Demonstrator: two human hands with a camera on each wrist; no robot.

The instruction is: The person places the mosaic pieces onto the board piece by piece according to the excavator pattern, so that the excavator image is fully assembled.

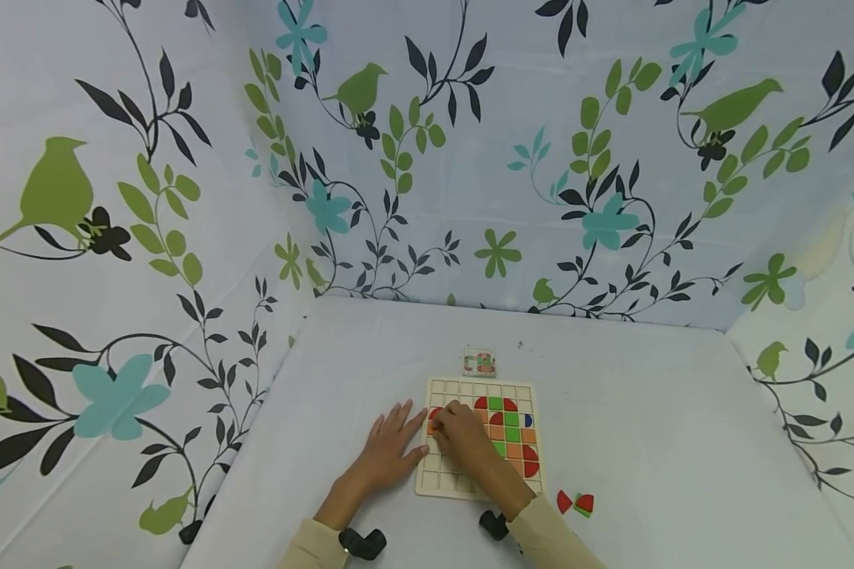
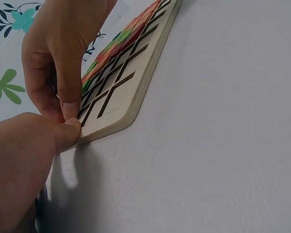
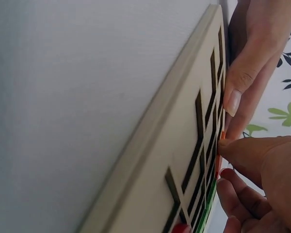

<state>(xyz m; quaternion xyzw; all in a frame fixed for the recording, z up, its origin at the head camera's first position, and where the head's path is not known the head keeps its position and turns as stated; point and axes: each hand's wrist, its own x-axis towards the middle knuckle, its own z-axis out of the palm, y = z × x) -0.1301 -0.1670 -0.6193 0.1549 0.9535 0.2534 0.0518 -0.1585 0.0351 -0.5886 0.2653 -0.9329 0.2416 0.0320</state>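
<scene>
A pale wooden grid board [image 1: 437, 482] lies on the white table, with red, green, orange and blue flat pieces set in its squares, mostly on the right. My left hand [image 1: 387, 450] is spread flat along the board's left side, its thumb [image 2: 68, 131] touching the edge. My right hand [image 1: 466, 438] reaches over the board with bent fingers and pinches at an orange piece [image 3: 221, 148] in the left column. A red piece [image 1: 435, 412] shows right beside those fingertips. The fingers partly hide both pieces.
Behind the board lies a small card [image 1: 479, 363] with a coloured pattern. Right of the board's near corner are a loose red piece [image 1: 564, 501] and a red piece overlapping a green one [image 1: 583, 504]. Patterned cloth [image 1: 498, 158] hangs around the table.
</scene>
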